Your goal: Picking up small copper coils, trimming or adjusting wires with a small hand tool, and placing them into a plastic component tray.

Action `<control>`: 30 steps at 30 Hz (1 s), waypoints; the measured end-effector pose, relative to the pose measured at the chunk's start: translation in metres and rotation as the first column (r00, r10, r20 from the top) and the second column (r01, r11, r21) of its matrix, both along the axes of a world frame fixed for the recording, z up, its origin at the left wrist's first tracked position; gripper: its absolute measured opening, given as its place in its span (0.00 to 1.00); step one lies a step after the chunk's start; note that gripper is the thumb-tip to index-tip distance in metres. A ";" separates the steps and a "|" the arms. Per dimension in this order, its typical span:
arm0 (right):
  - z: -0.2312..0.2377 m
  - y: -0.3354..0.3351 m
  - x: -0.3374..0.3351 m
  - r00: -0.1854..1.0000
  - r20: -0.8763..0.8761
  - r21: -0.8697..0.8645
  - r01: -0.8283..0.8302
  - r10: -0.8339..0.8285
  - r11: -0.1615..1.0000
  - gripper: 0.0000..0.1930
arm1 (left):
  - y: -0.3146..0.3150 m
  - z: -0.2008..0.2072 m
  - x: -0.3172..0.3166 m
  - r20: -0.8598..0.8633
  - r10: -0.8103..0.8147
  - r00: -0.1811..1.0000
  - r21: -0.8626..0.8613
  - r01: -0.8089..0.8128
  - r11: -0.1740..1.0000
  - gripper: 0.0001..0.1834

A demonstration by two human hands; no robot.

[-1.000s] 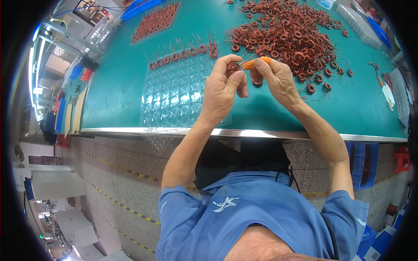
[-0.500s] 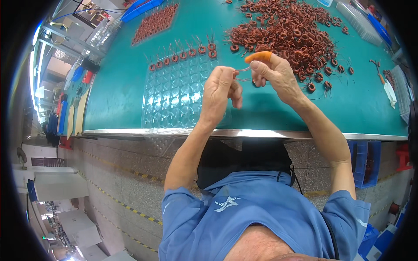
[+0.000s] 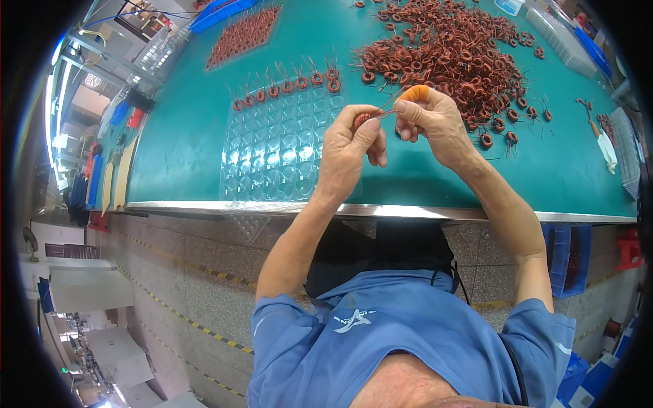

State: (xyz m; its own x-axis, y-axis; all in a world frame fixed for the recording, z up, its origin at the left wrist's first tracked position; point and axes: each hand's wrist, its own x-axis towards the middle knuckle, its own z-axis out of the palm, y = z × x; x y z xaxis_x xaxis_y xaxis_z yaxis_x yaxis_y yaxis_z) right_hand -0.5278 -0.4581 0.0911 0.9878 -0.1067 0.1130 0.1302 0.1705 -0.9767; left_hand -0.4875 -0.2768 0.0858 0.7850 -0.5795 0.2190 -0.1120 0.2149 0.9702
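Note:
A ring-shaped copper-wire coil is pinched between the thumb and fingers of my left hand. Its wire leads stretch right into my right hand, whose thumb and forefinger close on them. An orange sleeve covers that forefinger. Left of my hands lies a clear plastic tray with round pockets. Several coils fill its far row with their leads sticking up, and one more coil sits in the row nearer me, at the right.
A large heap of coils spreads beyond my right hand on the green table. At the far left are a filled block of coils and a blue bin. Clear trays and an orange-handled tool lie right.
The coil in my left hand has turned into sight between thumb and forefinger. My right hand has shifted slightly, still pinching the leads; its orange-sleeved forefinger is now more bent.

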 end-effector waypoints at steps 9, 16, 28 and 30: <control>-0.003 -0.001 0.000 0.997 -0.032 0.098 -0.060 0.064 0.993 0.16 | -0.005 -0.003 -0.008 -0.090 0.024 0.996 -0.120 -0.035 0.992 0.10; -0.004 -0.001 0.000 0.995 0.100 -0.122 0.006 0.006 0.993 0.14 | -0.007 -0.006 -0.010 -0.138 0.046 0.989 -0.044 -0.052 0.998 0.11; -0.005 -0.012 0.004 0.939 0.147 -0.284 0.340 -0.310 0.897 0.22 | -0.017 -0.013 0.006 -0.021 0.203 0.979 0.021 -0.203 0.979 0.12; -0.006 -0.014 0.003 0.960 0.103 -0.279 0.279 -0.260 0.919 0.22 | -0.017 -0.010 0.009 0.012 0.232 0.973 0.023 -0.232 0.972 0.12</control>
